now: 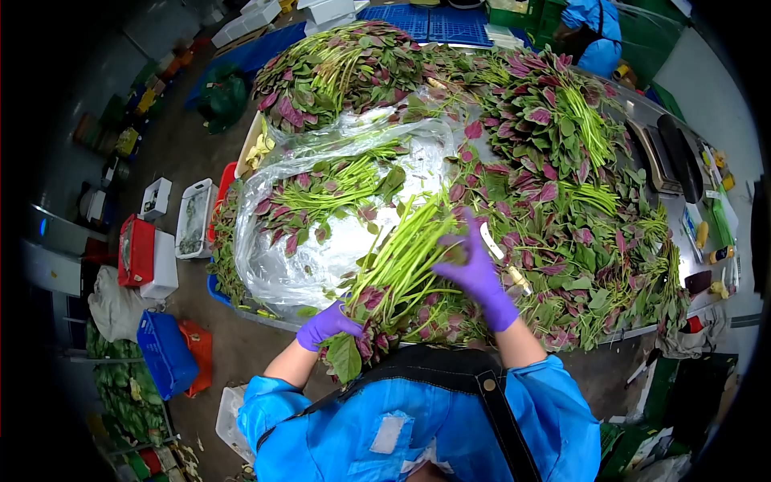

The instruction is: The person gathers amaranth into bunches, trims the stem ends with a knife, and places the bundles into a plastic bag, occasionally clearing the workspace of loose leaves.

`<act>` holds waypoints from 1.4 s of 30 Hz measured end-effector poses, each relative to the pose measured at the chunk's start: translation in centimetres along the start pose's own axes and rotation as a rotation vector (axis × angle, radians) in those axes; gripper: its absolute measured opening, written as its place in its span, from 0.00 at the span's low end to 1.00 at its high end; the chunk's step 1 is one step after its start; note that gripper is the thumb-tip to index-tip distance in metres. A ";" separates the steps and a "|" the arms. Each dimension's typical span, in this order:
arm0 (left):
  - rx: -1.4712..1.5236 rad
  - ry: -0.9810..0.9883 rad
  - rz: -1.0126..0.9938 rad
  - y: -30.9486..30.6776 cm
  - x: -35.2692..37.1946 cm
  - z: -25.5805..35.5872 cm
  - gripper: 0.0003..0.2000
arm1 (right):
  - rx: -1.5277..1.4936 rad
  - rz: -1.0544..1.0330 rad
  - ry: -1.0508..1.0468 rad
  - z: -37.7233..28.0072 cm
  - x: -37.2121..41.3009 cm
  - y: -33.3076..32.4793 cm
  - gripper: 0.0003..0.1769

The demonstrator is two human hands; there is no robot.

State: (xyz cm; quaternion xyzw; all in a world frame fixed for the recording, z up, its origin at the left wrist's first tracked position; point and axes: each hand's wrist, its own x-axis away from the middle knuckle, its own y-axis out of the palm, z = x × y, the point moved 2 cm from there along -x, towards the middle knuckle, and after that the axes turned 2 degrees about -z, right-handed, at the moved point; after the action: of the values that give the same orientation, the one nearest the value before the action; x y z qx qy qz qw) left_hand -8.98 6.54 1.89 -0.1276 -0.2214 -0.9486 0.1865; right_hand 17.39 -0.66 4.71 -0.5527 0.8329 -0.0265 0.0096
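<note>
Purple-gloved hands (475, 273) (328, 324), stems (408, 245) between, table edge (277, 323) close

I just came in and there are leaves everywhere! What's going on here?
Someone is handling a bunch of leafy greens. Their gloved left hand holds it near the leaves, while their gloved right hand is open beside the stems. Another bunch lies on clear plastic, and heaps of green and purple leaves cover much of the table.
</note>
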 end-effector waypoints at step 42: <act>0.087 0.007 0.386 -1.8 -9.8 2.5 0.21 | 0.597 -0.204 0.162 -16.0 -16.3 -26.3 0.12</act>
State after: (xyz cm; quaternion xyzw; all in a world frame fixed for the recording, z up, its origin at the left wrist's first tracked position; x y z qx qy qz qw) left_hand -0.49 12.09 0.22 -0.1561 -0.2331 -0.8852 0.3710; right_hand 47.16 4.70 21.93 -0.6021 0.7268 -0.3141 0.1022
